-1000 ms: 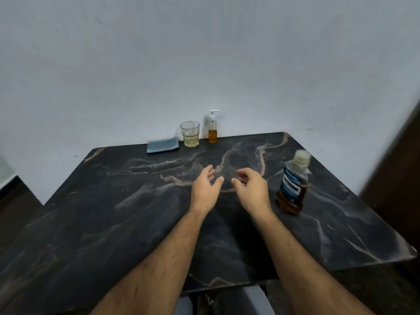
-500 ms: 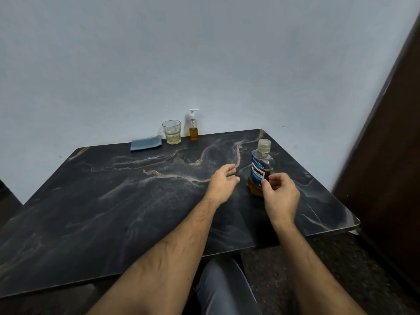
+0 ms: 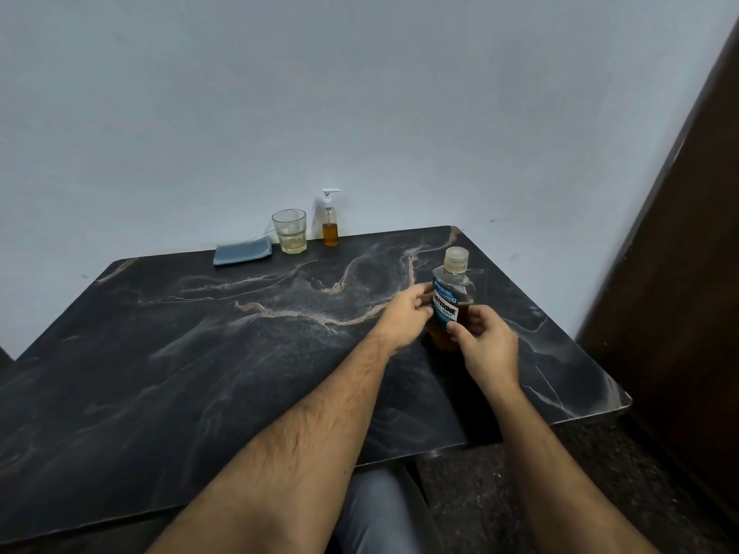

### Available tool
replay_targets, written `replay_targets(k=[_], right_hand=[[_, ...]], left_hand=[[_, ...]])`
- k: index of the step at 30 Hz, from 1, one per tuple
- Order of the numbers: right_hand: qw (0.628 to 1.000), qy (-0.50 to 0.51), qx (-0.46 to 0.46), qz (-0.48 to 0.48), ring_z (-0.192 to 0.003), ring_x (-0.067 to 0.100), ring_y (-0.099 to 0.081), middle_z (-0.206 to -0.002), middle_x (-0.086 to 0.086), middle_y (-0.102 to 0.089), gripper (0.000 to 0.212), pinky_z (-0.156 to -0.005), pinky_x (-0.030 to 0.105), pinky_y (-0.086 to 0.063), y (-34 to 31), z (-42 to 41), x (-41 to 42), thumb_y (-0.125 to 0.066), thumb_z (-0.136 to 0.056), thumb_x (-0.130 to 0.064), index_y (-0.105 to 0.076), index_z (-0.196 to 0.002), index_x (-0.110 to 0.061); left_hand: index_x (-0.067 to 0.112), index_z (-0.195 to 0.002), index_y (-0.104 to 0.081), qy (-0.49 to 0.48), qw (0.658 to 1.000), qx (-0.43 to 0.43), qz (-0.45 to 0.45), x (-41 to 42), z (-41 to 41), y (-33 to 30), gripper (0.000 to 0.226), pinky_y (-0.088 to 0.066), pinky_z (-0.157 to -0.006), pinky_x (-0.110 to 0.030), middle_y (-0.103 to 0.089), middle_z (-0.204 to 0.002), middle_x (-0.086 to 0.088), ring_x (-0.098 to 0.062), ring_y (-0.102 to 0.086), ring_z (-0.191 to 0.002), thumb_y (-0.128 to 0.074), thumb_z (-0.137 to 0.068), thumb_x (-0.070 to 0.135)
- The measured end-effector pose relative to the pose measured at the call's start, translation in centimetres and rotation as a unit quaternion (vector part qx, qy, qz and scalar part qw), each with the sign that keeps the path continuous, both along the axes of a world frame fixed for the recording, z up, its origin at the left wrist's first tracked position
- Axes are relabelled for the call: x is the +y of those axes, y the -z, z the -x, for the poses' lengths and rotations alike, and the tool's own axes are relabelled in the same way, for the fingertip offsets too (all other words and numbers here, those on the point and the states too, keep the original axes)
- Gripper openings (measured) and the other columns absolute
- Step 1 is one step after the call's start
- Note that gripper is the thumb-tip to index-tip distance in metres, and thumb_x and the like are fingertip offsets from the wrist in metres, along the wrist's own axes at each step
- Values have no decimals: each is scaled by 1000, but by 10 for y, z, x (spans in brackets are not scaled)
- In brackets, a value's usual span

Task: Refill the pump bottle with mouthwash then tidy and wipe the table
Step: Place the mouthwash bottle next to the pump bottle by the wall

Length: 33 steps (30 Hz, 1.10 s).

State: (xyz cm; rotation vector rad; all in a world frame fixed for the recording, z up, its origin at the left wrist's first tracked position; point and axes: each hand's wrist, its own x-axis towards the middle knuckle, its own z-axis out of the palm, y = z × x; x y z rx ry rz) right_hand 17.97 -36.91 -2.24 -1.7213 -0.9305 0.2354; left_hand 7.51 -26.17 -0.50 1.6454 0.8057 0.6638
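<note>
The mouthwash bottle (image 3: 452, 289), clear with amber liquid, a blue label and a pale cap, stands upright on the right part of the dark marble table (image 3: 200, 353). My left hand (image 3: 404, 317) touches its left side with the fingertips. My right hand (image 3: 486, 345) wraps its lower front and right side. A small pump bottle (image 3: 330, 223) with amber liquid and a white pump stands at the table's far edge by the wall. A folded blue cloth (image 3: 242, 251) lies to its left.
A drinking glass (image 3: 290, 230) with a little pale liquid stands between the cloth and the pump bottle. A pale wall runs behind the table. A dark brown panel (image 3: 680, 273) stands close to the table's right edge.
Both hands moved right onto the mouthwash bottle: the right hand closed around its lower part and the left reached its side. The camera turned right.
</note>
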Motion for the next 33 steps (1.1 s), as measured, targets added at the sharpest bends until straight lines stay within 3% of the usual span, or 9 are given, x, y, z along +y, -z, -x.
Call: replay_targets(k=[3, 11, 14, 18, 26, 33], right_hand=[[1000, -10, 5, 2, -90, 9, -67, -99, -3, -73, 27, -86, 24, -51, -2, -5, 6, -73, -85, -9, -70, -112, -14], [996, -70, 52, 9, -97, 8, -66, -103, -7, -69, 28, -93, 37, -56, -6, -5, 36, -66, -90, -4, -67, -116, -14], [994, -95, 49, 1, -97, 6, -64, -103, -7, -67, 29, -95, 29, -53, -11, -2, 60, -64, -91, -1, -65, -119, -10], [990, -124, 61, 6, -96, -3, -62, -109, -8, -66, 33, -86, 14, -47, -18, 1, 100, -61, -93, -2, -62, -125, -12], [985, -160, 59, 33, -110, 12, -64, -122, 1, -68, 36, -102, 35, -51, -31, -15, 219, -61, -94, -4, -60, -129, -12], [985, -152, 66, 57, -117, 16, -62, -127, 2, -66, 36, -104, 39, -49, -27, -39, 323, -58, -97, -7, -58, -132, -13]], left_hand=[[11, -140, -52, -20, 1000, -16, -6, 4, 2, 4, 50, -47, -108, -40, -64, -133, -8, -18, -59, -125, -54, -93, -8], [14, -119, -69, -107, 993, -28, -29, 28, 13, 12, 38, -56, -97, -40, -75, -109, -2, -12, -71, -102, -73, -83, 0], [15, -115, -71, -138, 989, -29, -39, 45, 23, 7, 35, -58, -93, -40, -76, -105, 1, -10, -72, -98, -76, -82, 6], [18, -112, -73, -159, 986, -19, -36, 79, 33, 1, 32, -60, -89, -41, -76, -103, 5, -9, -71, -98, -78, -82, 11], [25, -107, -75, -209, 975, 8, -75, 189, 26, -9, 28, -60, -87, -41, -77, -98, 9, -8, -71, -95, -81, -80, 20], [17, -113, -72, -211, 975, -1, -67, 284, 0, -5, 28, -61, -85, -37, -74, -103, 5, -8, -70, -95, -76, -85, 16]])
